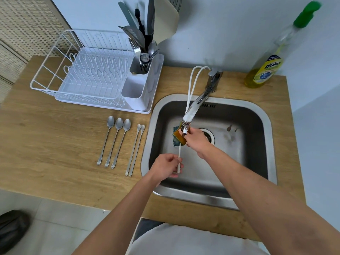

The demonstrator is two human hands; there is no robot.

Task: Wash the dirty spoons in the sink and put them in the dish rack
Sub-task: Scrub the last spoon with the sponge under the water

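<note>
Over the steel sink (265, 124) my left hand (167, 167) pinches the lower end of a thin white-handled spoon (179, 155). My right hand (196, 139) grips a yellow-and-green sponge (178, 135) around the spoon's upper end, just under the faucet spout (189, 115). The spoon's bowl is hidden by the sponge. Several long steel spoons (115, 142) lie in a row on the wooden counter left of the sink, two slimmer ones (135, 150) nearest the basin. The white wire dish rack (86, 70) stands behind them.
The rack's cutlery holder (137, 89) has one section full of utensils (142, 45) and one empty. A dish soap bottle (266, 69) with a green pump stands at the counter's back right. The drain (208, 137) sits mid-basin. The counter's front edge runs below my arms.
</note>
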